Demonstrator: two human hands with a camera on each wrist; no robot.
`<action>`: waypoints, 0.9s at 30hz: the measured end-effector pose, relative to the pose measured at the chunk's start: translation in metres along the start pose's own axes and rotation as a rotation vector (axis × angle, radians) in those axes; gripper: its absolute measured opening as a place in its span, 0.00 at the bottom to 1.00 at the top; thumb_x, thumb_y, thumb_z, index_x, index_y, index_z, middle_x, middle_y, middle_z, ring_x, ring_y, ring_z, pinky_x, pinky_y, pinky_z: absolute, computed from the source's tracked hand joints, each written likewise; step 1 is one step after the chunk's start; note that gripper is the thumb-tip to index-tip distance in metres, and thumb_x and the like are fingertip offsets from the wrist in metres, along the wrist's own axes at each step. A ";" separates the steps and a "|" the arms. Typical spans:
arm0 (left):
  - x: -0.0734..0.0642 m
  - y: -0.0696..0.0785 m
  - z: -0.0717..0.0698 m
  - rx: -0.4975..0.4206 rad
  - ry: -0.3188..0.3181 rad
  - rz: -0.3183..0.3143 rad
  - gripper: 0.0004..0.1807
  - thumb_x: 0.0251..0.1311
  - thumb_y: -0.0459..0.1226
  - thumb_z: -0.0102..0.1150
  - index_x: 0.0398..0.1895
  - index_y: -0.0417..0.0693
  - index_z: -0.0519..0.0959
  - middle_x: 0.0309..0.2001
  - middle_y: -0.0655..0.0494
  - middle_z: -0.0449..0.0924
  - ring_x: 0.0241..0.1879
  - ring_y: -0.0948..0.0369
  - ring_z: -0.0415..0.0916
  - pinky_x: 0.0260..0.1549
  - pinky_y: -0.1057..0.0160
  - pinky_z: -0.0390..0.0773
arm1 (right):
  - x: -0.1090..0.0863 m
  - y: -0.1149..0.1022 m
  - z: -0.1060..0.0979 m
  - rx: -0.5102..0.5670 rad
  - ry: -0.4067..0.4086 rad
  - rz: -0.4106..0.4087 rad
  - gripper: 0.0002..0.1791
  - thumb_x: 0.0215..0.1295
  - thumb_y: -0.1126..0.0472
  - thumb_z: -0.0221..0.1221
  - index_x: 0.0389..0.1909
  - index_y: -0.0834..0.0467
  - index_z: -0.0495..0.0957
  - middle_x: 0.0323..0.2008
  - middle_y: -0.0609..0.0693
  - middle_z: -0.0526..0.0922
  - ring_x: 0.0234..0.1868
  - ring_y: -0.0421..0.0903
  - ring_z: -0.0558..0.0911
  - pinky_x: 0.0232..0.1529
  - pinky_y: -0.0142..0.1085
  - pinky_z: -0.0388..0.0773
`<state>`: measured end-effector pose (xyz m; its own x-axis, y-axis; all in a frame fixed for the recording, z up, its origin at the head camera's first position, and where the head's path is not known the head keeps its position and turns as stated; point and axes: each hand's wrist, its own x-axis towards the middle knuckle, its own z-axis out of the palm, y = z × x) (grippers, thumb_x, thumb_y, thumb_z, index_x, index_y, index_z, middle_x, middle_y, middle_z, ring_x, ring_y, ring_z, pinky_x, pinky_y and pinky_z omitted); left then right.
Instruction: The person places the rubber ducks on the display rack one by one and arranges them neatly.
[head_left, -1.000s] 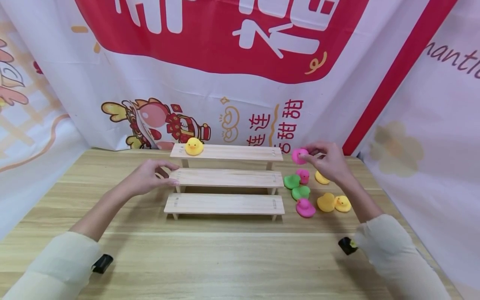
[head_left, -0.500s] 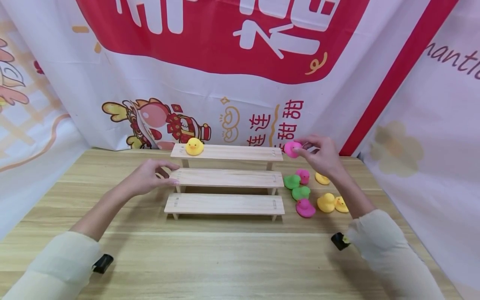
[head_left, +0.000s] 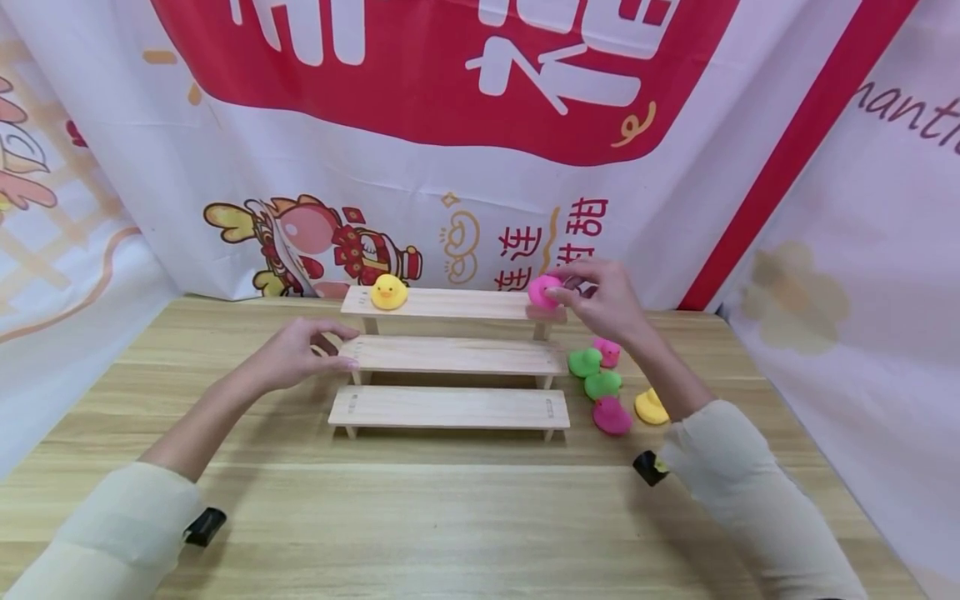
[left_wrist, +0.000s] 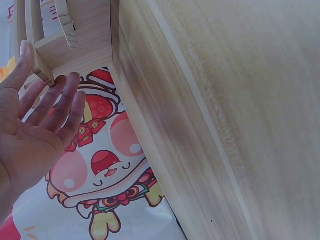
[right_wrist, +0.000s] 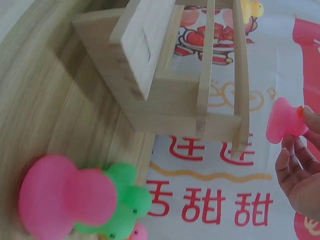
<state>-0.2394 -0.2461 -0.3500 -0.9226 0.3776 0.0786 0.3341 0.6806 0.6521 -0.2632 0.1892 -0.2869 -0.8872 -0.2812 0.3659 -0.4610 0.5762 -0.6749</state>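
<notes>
A three-step wooden display rack stands on the table. At the left end of its middle board, my left hand holds the edge between thumb and fingers; the left wrist view shows that board end between them. My right hand pinches a pink rubber duck over the right end of the top board. In the right wrist view this duck is tilted and apart from the boards. A yellow rubber duck sits at the left end of the top board.
Right of the rack, several rubber ducks lie on the table: green ducks, a magenta duck, a pink duck and a yellow duck partly behind the right forearm. A printed cloth hangs behind the rack.
My right hand has carried the pink duck leftward and slightly up, from beside the rack to over the top board's right end. The left hand has stayed in place.
</notes>
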 end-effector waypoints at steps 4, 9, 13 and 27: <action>0.000 0.000 0.000 0.012 0.004 -0.005 0.28 0.60 0.40 0.76 0.59 0.34 0.82 0.55 0.36 0.84 0.43 0.51 0.85 0.39 0.60 0.83 | 0.005 -0.007 0.009 0.005 -0.025 -0.019 0.18 0.67 0.63 0.70 0.55 0.65 0.85 0.44 0.59 0.87 0.40 0.51 0.81 0.36 0.34 0.79; 0.000 0.000 0.001 0.015 0.005 -0.011 0.27 0.60 0.40 0.76 0.59 0.34 0.82 0.55 0.35 0.84 0.43 0.51 0.85 0.39 0.60 0.83 | 0.012 -0.011 0.020 0.030 -0.040 -0.079 0.15 0.65 0.64 0.71 0.50 0.66 0.86 0.39 0.59 0.88 0.38 0.51 0.82 0.38 0.38 0.79; 0.000 0.001 0.000 0.009 0.004 -0.013 0.27 0.60 0.39 0.76 0.59 0.34 0.82 0.56 0.35 0.83 0.43 0.50 0.85 0.39 0.60 0.83 | 0.017 -0.014 0.027 0.050 -0.048 -0.112 0.13 0.64 0.65 0.72 0.48 0.65 0.88 0.39 0.58 0.89 0.38 0.51 0.82 0.39 0.40 0.80; 0.000 0.001 0.001 -0.002 0.001 -0.007 0.27 0.61 0.39 0.75 0.59 0.33 0.81 0.56 0.35 0.83 0.43 0.51 0.85 0.39 0.61 0.82 | 0.031 -0.029 0.048 0.060 -0.089 -0.124 0.14 0.64 0.65 0.72 0.49 0.65 0.88 0.40 0.57 0.88 0.38 0.49 0.82 0.39 0.39 0.81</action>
<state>-0.2391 -0.2449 -0.3497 -0.9251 0.3724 0.0749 0.3274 0.6816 0.6544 -0.2788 0.1275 -0.2867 -0.8204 -0.4158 0.3925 -0.5653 0.4868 -0.6659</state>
